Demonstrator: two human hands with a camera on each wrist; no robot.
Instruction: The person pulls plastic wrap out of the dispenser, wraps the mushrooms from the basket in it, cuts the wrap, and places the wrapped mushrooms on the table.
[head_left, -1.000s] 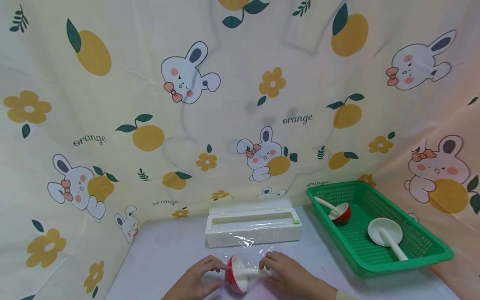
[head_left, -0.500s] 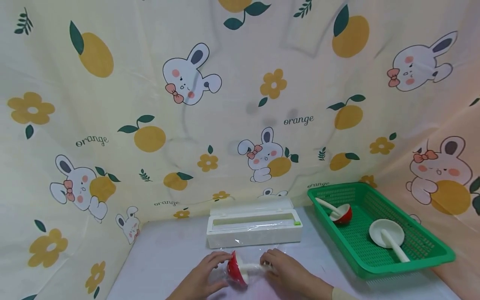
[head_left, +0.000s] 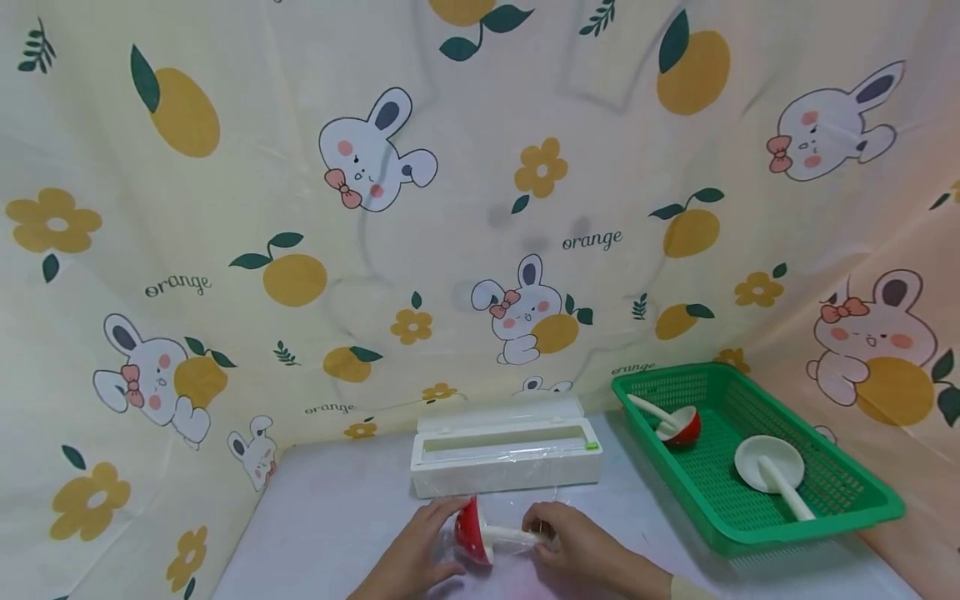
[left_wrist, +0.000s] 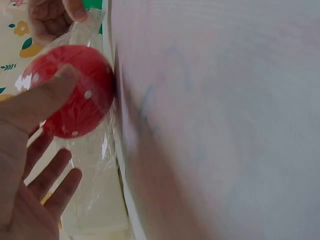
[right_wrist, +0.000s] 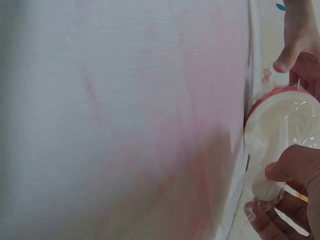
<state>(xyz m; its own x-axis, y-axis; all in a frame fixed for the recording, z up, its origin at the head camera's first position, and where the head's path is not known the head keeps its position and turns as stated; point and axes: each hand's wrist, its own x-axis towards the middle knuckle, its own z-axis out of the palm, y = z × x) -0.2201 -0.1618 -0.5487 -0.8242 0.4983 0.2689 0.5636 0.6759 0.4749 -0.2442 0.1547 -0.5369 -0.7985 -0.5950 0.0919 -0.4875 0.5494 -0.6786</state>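
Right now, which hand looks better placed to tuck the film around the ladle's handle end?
Probably the right hand: it pinches the ladle's handle, with clear film at that end, while the left hand is over at the red bowl.

I see one table (head_left: 315, 508) with a whitish top. Pink stains are spread over it, and there is also a faint blue mark (left_wrist: 145, 104). Near its back side stands the white box (head_left: 506, 476), with the lid raised. To the right of the box, the green basket (head_left: 787, 534) stands at a slant. In front of the box is the red ladle (head_left: 470, 533); I cannot tell if it rests on the top or is just above.
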